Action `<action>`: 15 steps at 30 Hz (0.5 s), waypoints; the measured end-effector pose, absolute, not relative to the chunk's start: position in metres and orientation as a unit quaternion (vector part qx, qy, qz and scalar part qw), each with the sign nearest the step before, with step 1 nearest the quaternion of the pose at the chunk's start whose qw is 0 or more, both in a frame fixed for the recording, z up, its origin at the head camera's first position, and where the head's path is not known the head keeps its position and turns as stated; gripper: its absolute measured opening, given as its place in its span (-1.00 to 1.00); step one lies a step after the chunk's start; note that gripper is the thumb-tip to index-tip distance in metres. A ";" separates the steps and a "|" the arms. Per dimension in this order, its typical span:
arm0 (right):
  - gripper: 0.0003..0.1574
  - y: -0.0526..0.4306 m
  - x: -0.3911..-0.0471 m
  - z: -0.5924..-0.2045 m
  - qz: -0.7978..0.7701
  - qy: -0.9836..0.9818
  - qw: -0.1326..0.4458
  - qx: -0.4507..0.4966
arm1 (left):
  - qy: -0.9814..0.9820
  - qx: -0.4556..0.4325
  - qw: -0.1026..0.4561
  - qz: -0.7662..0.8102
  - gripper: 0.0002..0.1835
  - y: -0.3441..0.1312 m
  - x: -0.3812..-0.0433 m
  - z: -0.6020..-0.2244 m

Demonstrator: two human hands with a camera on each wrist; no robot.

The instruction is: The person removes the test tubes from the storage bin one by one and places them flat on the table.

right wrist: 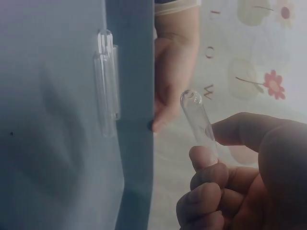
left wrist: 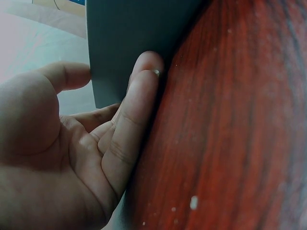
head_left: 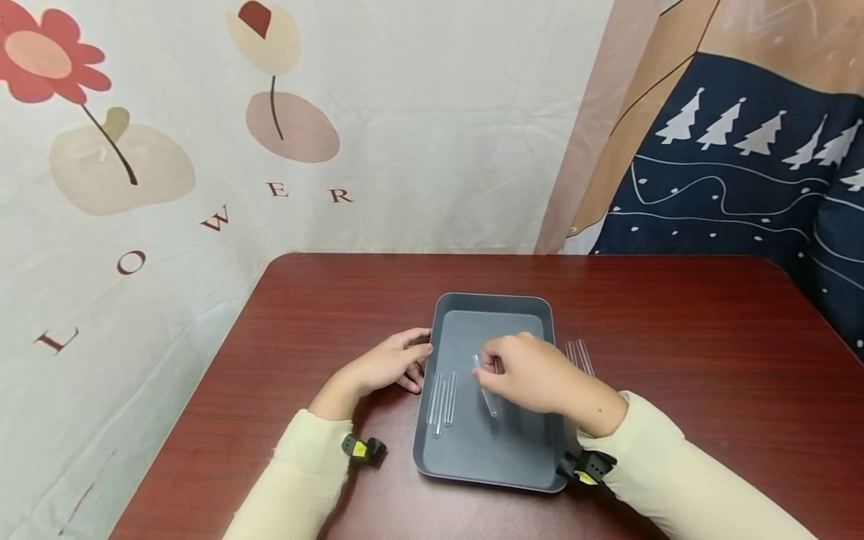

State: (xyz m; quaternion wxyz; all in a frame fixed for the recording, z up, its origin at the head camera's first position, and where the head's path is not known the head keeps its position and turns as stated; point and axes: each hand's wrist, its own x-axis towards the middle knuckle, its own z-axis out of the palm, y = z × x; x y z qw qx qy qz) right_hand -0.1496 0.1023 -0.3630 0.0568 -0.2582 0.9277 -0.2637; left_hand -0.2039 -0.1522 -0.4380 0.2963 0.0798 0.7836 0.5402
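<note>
Head view: right hand (head_left: 536,375) pinched a clear, slim, round-ended tube (head_left: 487,399) over the grey, rounded-corner rectangular tray (head_left: 499,457); more clear tubes (head_left: 451,399) lay inside its left edge, other clear tubes (head_left: 585,358) right of it on the glossy red-brown wood-grain counter (head_left: 675,322). Left hand (head_left: 391,364), fingers relaxed, touched the tray's left side. Left wrist view: thumb met the smooth rim; a gentle brace seemed enough. Right wrist view: thumb and fingertips gripped the slick, glassy tube, domed end exposed; likely best pinched lightly, kept off its neighbours to avoid knocks.
</note>
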 end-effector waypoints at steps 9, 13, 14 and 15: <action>-0.66 0.130 -0.144 -0.359 -0.296 0.927 0.041 -0.226 | 0.777 0.077 0.303 0.546 -0.33 -0.152 -0.203 -0.437; -0.69 0.140 -0.144 -0.362 -0.310 0.925 0.041 -0.218 | 0.777 0.078 0.303 0.546 -0.32 -0.153 -0.203 -0.436; -0.68 0.142 -0.144 -0.363 -0.312 0.924 0.039 -0.217 | 0.777 0.077 0.304 0.546 -0.31 -0.153 -0.203 -0.437; -0.68 0.143 -0.144 -0.364 -0.315 0.924 0.038 -0.215 | 0.777 0.077 0.304 0.546 -0.31 -0.153 -0.203 -0.436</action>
